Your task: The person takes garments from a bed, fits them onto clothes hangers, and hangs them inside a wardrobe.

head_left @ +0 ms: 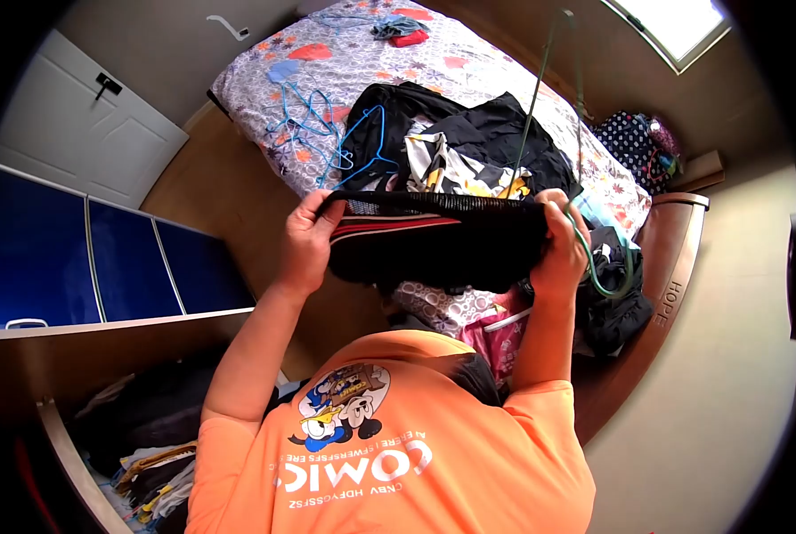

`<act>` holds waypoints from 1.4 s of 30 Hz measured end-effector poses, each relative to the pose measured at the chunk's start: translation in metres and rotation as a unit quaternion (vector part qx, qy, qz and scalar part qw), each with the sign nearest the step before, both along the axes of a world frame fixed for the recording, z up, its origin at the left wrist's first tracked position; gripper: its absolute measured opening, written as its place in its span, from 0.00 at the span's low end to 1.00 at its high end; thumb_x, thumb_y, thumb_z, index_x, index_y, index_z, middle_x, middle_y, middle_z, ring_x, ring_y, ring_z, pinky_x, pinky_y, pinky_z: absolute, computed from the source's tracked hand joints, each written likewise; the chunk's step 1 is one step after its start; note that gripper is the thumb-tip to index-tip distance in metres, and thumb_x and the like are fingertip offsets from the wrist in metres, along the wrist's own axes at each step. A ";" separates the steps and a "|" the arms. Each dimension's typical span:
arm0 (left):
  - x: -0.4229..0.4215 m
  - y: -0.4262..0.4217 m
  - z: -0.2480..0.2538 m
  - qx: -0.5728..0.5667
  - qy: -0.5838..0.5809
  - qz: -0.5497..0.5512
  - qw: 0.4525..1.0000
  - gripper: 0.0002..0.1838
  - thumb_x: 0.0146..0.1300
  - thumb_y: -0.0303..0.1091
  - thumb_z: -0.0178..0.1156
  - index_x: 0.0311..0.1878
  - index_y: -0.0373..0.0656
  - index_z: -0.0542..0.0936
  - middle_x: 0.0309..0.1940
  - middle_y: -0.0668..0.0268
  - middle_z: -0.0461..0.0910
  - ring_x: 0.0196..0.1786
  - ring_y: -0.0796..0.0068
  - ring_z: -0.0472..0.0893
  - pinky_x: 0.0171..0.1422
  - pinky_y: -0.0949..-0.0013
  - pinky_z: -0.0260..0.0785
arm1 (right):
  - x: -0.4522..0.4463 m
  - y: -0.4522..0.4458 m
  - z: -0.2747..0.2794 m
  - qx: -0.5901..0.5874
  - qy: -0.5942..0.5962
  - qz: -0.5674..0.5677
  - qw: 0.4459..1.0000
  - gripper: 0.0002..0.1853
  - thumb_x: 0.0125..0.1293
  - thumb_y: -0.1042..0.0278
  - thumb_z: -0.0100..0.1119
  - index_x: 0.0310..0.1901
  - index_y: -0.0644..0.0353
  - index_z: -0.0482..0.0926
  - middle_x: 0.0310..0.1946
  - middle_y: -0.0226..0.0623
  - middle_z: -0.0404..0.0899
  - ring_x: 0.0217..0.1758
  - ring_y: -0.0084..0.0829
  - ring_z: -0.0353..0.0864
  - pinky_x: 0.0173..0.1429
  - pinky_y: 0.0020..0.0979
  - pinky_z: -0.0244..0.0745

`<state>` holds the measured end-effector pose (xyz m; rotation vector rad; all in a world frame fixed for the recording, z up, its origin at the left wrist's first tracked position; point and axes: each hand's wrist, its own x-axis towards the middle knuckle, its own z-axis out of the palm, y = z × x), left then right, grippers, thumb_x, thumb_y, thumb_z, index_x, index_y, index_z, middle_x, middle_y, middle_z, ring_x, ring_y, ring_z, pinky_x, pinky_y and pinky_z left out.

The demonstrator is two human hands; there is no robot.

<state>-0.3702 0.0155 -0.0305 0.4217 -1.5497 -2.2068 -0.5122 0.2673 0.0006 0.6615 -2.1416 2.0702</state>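
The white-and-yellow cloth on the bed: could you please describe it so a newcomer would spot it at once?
Find the flower-print bed, then the black clothes heaped on it. Just beyond the held striped garment lies the patterned cloth, its white, black and yellow print unlike the plain black beside it.

From here I see bare floor (204,160) between the bed (469,62) and blue cabinet (122,258) — but blue hangers (313,120) clutter the bed's near side.

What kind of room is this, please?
It looks like a bedroom: there is a bed with a flowered cover, clothes and blue hangers lying on it, and an open storage space with more clothes inside.
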 end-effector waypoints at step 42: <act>0.157 -0.058 0.086 0.108 -0.078 0.138 0.981 0.14 0.67 0.34 0.48 0.48 0.33 0.75 0.42 0.58 0.80 0.42 0.69 0.81 0.49 0.66 0.75 | 0.044 -0.087 -0.052 0.135 -0.043 0.241 0.960 0.11 0.65 0.65 0.58 0.30 0.62 0.74 0.22 0.20 0.66 0.26 0.14 0.59 0.29 0.19 0.56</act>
